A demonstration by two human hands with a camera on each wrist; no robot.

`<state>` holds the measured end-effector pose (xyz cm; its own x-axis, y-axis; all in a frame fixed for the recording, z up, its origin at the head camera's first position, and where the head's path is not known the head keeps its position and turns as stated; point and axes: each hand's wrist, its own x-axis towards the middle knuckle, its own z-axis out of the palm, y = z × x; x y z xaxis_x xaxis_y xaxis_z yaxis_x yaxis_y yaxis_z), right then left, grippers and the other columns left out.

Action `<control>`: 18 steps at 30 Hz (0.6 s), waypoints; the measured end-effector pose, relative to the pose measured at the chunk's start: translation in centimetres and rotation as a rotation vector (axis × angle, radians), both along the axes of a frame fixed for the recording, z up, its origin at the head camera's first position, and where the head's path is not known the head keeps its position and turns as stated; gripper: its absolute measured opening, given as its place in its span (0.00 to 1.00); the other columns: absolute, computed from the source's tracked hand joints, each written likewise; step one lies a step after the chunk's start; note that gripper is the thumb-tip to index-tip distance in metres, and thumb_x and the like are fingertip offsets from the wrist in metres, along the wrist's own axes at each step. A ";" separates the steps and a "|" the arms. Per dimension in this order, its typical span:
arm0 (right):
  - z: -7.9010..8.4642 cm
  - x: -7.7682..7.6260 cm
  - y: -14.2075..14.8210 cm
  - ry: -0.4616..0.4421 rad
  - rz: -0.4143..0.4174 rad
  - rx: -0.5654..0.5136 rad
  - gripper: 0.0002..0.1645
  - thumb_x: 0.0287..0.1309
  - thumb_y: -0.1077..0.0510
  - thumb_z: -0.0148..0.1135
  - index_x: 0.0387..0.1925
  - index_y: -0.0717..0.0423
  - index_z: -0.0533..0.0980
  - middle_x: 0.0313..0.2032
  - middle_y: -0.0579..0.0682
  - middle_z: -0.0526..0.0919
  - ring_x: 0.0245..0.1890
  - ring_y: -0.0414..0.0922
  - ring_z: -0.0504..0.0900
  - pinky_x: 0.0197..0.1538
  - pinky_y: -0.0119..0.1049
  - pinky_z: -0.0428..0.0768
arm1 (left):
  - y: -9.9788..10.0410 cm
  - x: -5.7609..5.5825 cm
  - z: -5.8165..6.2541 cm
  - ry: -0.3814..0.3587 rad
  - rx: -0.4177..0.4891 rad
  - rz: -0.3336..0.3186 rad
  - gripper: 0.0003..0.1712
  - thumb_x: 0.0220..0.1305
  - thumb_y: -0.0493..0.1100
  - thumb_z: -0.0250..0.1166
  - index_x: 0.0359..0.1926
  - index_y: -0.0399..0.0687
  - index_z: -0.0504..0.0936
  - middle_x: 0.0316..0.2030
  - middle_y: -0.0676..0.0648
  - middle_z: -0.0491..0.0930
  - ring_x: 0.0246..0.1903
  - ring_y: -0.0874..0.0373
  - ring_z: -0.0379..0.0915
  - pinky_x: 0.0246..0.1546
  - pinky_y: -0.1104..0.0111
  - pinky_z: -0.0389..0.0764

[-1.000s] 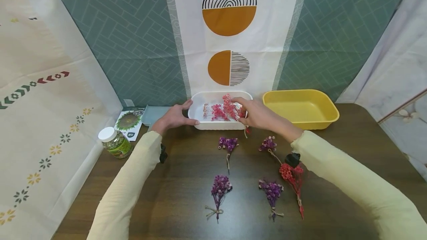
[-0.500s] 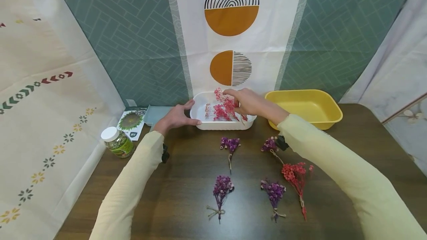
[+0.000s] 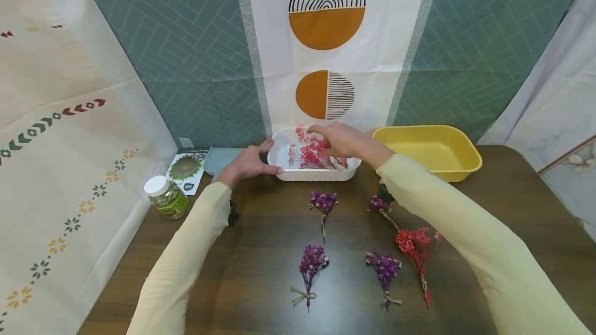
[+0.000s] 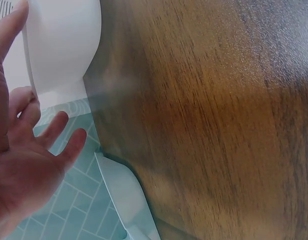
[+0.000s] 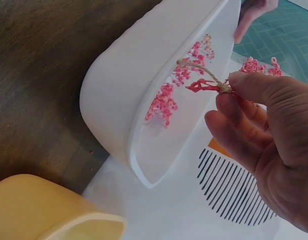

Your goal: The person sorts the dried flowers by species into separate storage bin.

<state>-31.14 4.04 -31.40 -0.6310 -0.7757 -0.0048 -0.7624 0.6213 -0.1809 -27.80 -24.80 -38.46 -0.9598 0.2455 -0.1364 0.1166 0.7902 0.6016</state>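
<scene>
A white tub stands at the back of the table with pink dried flowers lying in it. My left hand holds the tub's left end, thumb at the front rim and bent fingers at the far side; its last two fingers stick out free in the left wrist view. Over the tub, my right hand pinches a bunch of pink dried flowers by its twine-tied stems between thumb and fingers. The flower heads of this bunch point to the back left, partly hidden behind the hand in the right wrist view.
To the tub's right is a yellow tub. Purple bunches and a red bunch lie on the wooden table. At left stand a white-capped jar, a sunflower card and a light blue tray.
My right hand has moved left over the white tub with the pink bunch, tilting its heads toward the back left. The left hand has stayed at the tub's left end.
</scene>
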 end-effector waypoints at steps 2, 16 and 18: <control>-0.1 0.0 -0.2 0.005 -0.008 0.023 0.40 0.61 0.58 0.71 0.71 0.53 0.65 0.29 0.48 0.79 0.29 0.47 0.77 0.42 0.43 0.80 | 0.0 0.1 0.0 0.000 -0.001 0.002 0.62 0.51 0.61 0.76 0.79 0.50 0.51 0.78 0.50 0.46 0.74 0.43 0.47 0.67 0.44 0.58; -1.3 0.1 -1.4 0.011 -0.025 0.111 0.39 0.62 0.63 0.66 0.73 0.49 0.65 0.51 0.54 0.82 0.45 0.49 0.81 0.55 0.46 0.78 | 0.0 0.0 -0.1 -0.004 0.015 0.007 0.62 0.50 0.60 0.76 0.79 0.52 0.52 0.77 0.49 0.47 0.73 0.43 0.49 0.66 0.44 0.61; -1.4 0.2 -1.4 0.034 -0.023 0.120 0.38 0.63 0.63 0.65 0.73 0.50 0.65 0.50 0.55 0.82 0.46 0.50 0.80 0.55 0.46 0.78 | 0.0 0.0 -0.1 0.003 0.016 0.003 0.62 0.50 0.60 0.76 0.79 0.51 0.52 0.77 0.49 0.47 0.73 0.43 0.49 0.66 0.45 0.61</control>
<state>-30.95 2.67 -32.78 -0.6502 -0.7560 -0.0751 -0.7520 0.6545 -0.0786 -27.81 -24.79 -38.57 -0.9610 0.2444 -0.1296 0.1158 0.7809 0.6138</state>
